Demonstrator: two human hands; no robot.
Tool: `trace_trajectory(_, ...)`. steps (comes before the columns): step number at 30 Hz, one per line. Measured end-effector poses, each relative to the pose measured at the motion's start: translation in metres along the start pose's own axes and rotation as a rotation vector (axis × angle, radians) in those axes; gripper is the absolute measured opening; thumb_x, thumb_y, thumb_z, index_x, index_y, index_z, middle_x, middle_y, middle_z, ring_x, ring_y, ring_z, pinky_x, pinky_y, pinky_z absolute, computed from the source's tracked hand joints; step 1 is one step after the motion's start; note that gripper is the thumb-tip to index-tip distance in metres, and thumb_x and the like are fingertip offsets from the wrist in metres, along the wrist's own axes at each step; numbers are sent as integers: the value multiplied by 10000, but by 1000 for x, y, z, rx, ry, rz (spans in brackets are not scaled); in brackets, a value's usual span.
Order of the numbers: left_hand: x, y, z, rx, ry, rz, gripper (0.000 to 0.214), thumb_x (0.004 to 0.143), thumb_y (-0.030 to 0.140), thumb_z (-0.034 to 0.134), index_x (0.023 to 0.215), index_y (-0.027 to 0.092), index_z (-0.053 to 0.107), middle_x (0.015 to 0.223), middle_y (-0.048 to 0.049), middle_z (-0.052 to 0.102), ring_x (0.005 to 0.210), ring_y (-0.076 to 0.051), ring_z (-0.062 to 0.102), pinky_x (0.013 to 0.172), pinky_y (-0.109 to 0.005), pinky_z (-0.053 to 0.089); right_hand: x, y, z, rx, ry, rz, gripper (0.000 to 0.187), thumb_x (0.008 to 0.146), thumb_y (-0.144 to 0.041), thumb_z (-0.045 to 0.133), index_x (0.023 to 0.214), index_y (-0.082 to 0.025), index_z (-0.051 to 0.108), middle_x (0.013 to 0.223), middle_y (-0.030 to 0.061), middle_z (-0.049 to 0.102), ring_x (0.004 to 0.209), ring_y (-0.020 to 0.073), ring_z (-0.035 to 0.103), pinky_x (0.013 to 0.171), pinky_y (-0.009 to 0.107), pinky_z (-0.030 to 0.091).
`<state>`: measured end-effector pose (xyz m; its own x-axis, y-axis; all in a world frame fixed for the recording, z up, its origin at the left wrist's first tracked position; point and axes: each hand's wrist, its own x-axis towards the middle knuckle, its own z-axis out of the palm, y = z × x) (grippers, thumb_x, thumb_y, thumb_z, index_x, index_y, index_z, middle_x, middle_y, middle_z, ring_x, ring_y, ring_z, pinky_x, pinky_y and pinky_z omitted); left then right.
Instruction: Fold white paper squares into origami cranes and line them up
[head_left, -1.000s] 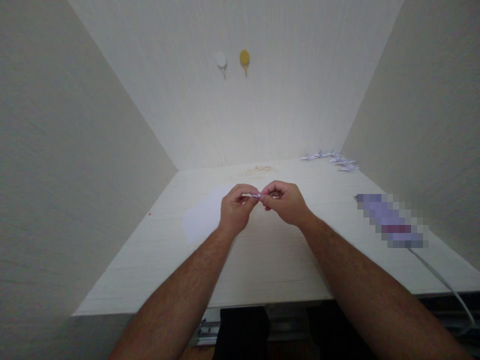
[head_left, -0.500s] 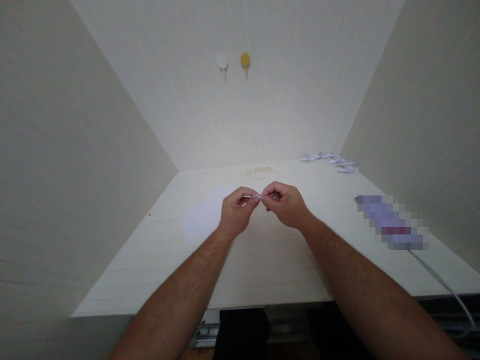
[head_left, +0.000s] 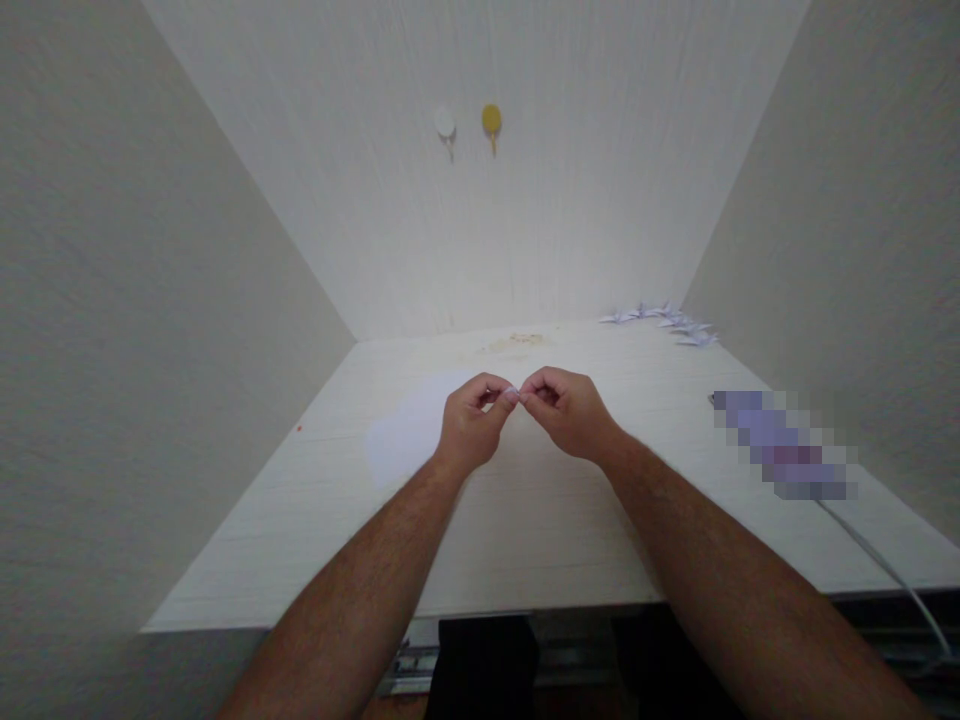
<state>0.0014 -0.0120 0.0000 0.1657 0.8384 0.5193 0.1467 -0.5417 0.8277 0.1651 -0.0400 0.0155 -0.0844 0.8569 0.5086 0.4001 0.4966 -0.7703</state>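
My left hand (head_left: 471, 423) and my right hand (head_left: 568, 410) meet above the middle of the pale desk (head_left: 525, 530). Both pinch one tiny piece of pale purple folded paper (head_left: 514, 393) between thumb and fingertips. Only a sliver of the paper shows between the fingers; the rest is hidden. A white paper sheet (head_left: 409, 432) lies flat on the desk just left of my left hand.
Several small folded paper pieces (head_left: 664, 321) lie in the far right corner. A blurred purple object (head_left: 780, 445) with a white cable (head_left: 885, 570) lies at the right. Two round hooks, one white (head_left: 444, 123) and one yellow (head_left: 491, 119), hang on the back wall. Walls enclose the desk on three sides.
Both hands have stayed almost in place, pinching the paper; the fingertips have closed in a little, so less of the paper shows.
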Motion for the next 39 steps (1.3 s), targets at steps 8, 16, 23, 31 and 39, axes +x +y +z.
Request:
trace_trajectory(8,-1,4,-1,67,-18,9,199,805,359,672,736,179,625,689,-4,612,657,-124,529,609,-242,421,-2,-1,2,-55,7,-12,130,825,-279,605,759,-174,645,632,-14,609,546,91,477,537,223,374)
trace_trajectory(16,3,0,4,-227,76,-195,239,762,388,720,730,163,647,663,-3,625,613,-108,547,629,-249,459,1,5,7,200,105,164,122,772,-291,628,752,-172,643,614,-3,621,519,109,538,490,232,416)
trace_trajectory(23,4,-2,6,-284,61,-252,263,704,396,770,776,153,697,702,-20,665,597,-113,575,579,-252,495,3,4,5,279,142,226,141,731,-299,663,763,-162,649,540,-18,592,474,106,524,449,225,400)
trace_trajectory(31,1,10,9,-193,26,-228,195,728,335,754,732,156,677,617,0,650,566,-111,589,563,-239,480,2,8,8,174,129,201,135,746,-296,639,700,-171,616,558,-1,612,498,111,542,473,224,400)
trace_trajectory(39,1,9,10,-186,33,-231,196,730,332,750,726,152,673,613,-4,655,577,-116,600,581,-244,481,0,8,10,107,94,167,130,779,-281,587,691,-186,580,585,-1,627,528,112,553,496,217,401)
